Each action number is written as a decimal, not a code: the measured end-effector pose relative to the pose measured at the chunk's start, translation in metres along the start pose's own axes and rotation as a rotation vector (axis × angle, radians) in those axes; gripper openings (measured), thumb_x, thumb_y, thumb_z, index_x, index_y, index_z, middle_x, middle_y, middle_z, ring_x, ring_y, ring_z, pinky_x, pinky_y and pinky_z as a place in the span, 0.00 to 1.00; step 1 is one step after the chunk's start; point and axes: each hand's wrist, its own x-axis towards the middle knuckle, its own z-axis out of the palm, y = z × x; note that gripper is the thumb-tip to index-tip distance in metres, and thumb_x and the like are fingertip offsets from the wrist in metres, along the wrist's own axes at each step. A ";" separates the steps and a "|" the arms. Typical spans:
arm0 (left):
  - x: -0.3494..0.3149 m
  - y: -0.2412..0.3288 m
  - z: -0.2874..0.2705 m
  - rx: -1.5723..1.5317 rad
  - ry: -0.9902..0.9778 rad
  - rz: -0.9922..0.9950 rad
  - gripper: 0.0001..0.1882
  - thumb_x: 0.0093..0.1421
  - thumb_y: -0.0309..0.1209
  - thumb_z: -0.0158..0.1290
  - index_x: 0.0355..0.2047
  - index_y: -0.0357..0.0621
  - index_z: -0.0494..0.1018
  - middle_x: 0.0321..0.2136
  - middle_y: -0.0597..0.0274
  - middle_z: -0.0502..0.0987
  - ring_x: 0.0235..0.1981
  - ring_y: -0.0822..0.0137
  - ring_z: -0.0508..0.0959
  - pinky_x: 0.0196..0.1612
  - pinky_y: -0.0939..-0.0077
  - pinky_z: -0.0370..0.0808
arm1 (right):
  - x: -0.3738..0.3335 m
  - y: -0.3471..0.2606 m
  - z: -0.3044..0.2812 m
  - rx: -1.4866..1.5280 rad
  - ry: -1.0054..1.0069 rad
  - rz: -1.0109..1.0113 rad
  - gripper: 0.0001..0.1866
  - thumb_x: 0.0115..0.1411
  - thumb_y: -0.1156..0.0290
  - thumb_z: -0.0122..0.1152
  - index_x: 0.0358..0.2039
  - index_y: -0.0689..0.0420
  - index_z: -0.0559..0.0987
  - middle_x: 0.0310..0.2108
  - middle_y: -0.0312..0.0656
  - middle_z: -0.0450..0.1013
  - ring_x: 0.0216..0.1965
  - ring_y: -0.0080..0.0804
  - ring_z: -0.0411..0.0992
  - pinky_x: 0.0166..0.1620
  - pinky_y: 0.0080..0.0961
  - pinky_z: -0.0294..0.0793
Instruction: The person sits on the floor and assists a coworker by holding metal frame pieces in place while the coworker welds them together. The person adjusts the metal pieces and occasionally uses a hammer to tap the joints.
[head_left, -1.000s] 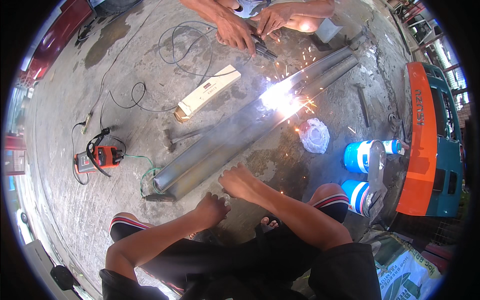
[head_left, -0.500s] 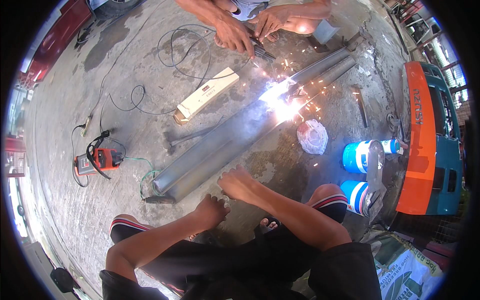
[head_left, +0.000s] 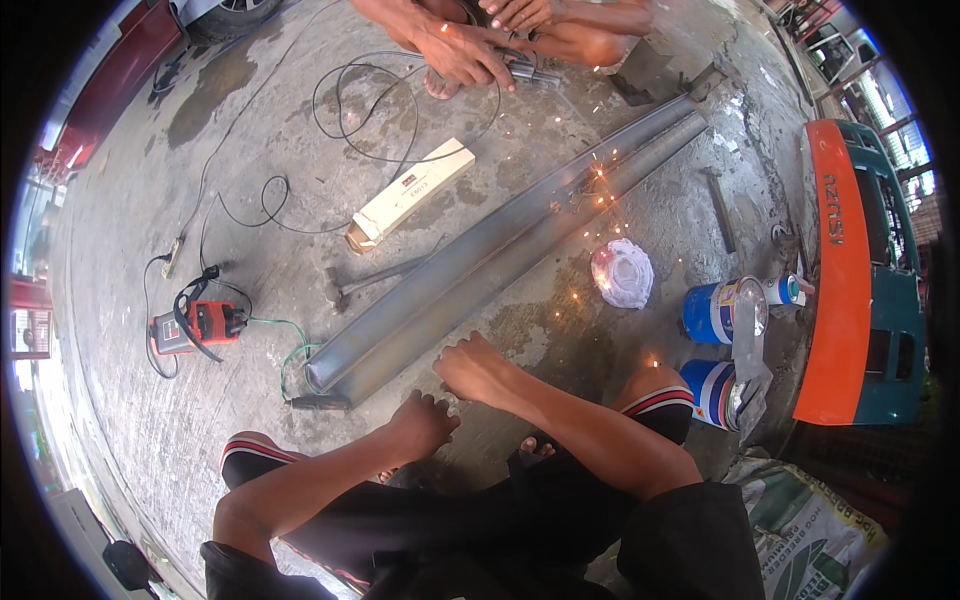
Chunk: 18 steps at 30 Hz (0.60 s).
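Beside long grey steel beams, curled bare hands

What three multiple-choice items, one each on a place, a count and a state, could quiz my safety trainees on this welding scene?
1. Where does the red welding machine sit?
A. left of the long steel beam
B. on the beam
C. beside the paint cans

2. How many blue paint cans stand at the right?
A. one
B. two
C. four

3. How are the person's left hand and right hand?
A. gripping a hammer
B. holding a cable
C. curled, empty

Answers: 1 A, it rests on concrete left of the beam; 2 B, two are visible; 3 C, neither holds anything.
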 end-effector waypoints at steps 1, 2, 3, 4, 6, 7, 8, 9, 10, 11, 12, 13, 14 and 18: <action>0.000 0.000 0.000 0.004 0.006 0.001 0.18 0.63 0.47 0.56 0.49 0.55 0.73 0.41 0.59 0.76 0.45 0.55 0.79 0.46 0.57 0.73 | 0.000 0.000 0.000 -0.001 -0.006 0.003 0.04 0.53 0.70 0.68 0.29 0.54 0.87 0.35 0.46 0.82 0.42 0.42 0.81 0.51 0.47 0.70; 0.000 0.000 0.000 0.008 0.013 0.003 0.18 0.63 0.47 0.56 0.49 0.55 0.73 0.41 0.58 0.76 0.45 0.55 0.79 0.46 0.57 0.73 | 0.000 0.000 -0.001 0.000 -0.012 0.004 0.04 0.54 0.70 0.68 0.30 0.54 0.87 0.35 0.46 0.82 0.42 0.42 0.81 0.52 0.47 0.70; 0.000 0.000 0.001 0.012 0.019 0.005 0.18 0.63 0.47 0.56 0.49 0.55 0.73 0.41 0.58 0.76 0.44 0.55 0.80 0.46 0.57 0.73 | 0.000 0.000 -0.001 0.002 -0.018 0.005 0.05 0.54 0.70 0.67 0.30 0.54 0.87 0.35 0.46 0.82 0.42 0.42 0.81 0.52 0.47 0.70; 0.000 0.000 0.001 0.013 0.027 0.005 0.18 0.63 0.47 0.56 0.49 0.55 0.73 0.41 0.58 0.76 0.44 0.55 0.80 0.46 0.57 0.73 | -0.001 0.001 -0.002 0.004 -0.024 0.007 0.05 0.54 0.70 0.67 0.30 0.55 0.87 0.35 0.46 0.82 0.42 0.42 0.81 0.52 0.48 0.70; 0.001 -0.001 0.003 0.017 0.044 0.008 0.18 0.62 0.46 0.56 0.49 0.55 0.73 0.41 0.58 0.76 0.43 0.55 0.80 0.45 0.56 0.73 | 0.000 0.002 -0.001 -0.010 -0.028 0.004 0.05 0.54 0.71 0.67 0.30 0.55 0.87 0.35 0.46 0.82 0.42 0.42 0.81 0.52 0.47 0.70; 0.001 -0.001 0.002 0.015 0.047 0.008 0.18 0.62 0.46 0.56 0.49 0.55 0.73 0.41 0.58 0.76 0.43 0.55 0.80 0.45 0.56 0.73 | 0.000 0.002 0.000 -0.016 -0.030 0.003 0.05 0.54 0.71 0.67 0.30 0.55 0.87 0.35 0.46 0.82 0.42 0.42 0.81 0.52 0.47 0.70; 0.001 -0.001 0.002 0.014 0.050 0.009 0.18 0.62 0.46 0.56 0.49 0.55 0.73 0.41 0.58 0.76 0.43 0.54 0.80 0.45 0.56 0.73 | 0.000 0.002 0.000 -0.008 -0.022 0.007 0.05 0.54 0.71 0.66 0.30 0.55 0.87 0.35 0.46 0.82 0.42 0.42 0.81 0.52 0.47 0.70; 0.001 -0.001 0.002 0.013 0.053 0.010 0.18 0.62 0.46 0.56 0.49 0.55 0.73 0.41 0.58 0.76 0.43 0.54 0.80 0.45 0.56 0.73 | 0.000 0.001 0.000 0.001 -0.015 0.012 0.05 0.54 0.71 0.66 0.30 0.55 0.87 0.35 0.46 0.82 0.42 0.42 0.81 0.52 0.47 0.70; 0.001 -0.002 0.002 0.010 0.050 0.009 0.18 0.62 0.46 0.56 0.49 0.55 0.74 0.41 0.58 0.76 0.43 0.54 0.80 0.44 0.56 0.73 | 0.001 0.000 0.000 0.010 -0.008 0.016 0.05 0.54 0.72 0.66 0.30 0.55 0.87 0.35 0.46 0.82 0.42 0.42 0.81 0.52 0.47 0.70; 0.000 -0.002 0.001 0.007 0.047 0.007 0.18 0.62 0.46 0.57 0.48 0.55 0.74 0.41 0.58 0.76 0.43 0.54 0.80 0.44 0.56 0.73 | 0.001 0.000 -0.001 0.012 -0.022 0.013 0.05 0.54 0.72 0.66 0.30 0.55 0.87 0.36 0.46 0.82 0.42 0.42 0.81 0.52 0.47 0.70; 0.000 -0.002 0.001 0.003 0.045 0.008 0.18 0.61 0.46 0.57 0.48 0.55 0.74 0.40 0.58 0.76 0.42 0.55 0.80 0.44 0.56 0.73 | 0.000 0.000 -0.006 0.013 -0.037 0.013 0.05 0.54 0.72 0.66 0.30 0.55 0.87 0.36 0.46 0.82 0.42 0.41 0.81 0.52 0.47 0.70; 0.000 -0.002 0.002 0.001 0.048 0.009 0.18 0.61 0.46 0.57 0.48 0.55 0.74 0.40 0.58 0.76 0.42 0.55 0.80 0.44 0.57 0.73 | -0.001 0.000 -0.009 0.015 -0.052 0.013 0.05 0.54 0.72 0.66 0.30 0.55 0.87 0.36 0.46 0.82 0.42 0.41 0.81 0.52 0.47 0.70; 0.000 -0.003 0.003 -0.002 0.050 0.010 0.18 0.61 0.46 0.57 0.48 0.55 0.74 0.40 0.58 0.76 0.42 0.55 0.80 0.44 0.57 0.73 | -0.002 -0.001 -0.010 0.015 -0.054 0.011 0.05 0.54 0.72 0.66 0.30 0.55 0.87 0.37 0.47 0.82 0.42 0.41 0.81 0.52 0.48 0.69; -0.002 -0.005 0.003 0.016 0.067 0.030 0.19 0.61 0.45 0.57 0.50 0.54 0.74 0.40 0.58 0.76 0.42 0.55 0.80 0.44 0.58 0.73 | -0.003 0.000 -0.014 -0.012 -0.056 -0.018 0.06 0.55 0.68 0.65 0.31 0.55 0.85 0.35 0.47 0.81 0.40 0.44 0.81 0.51 0.49 0.71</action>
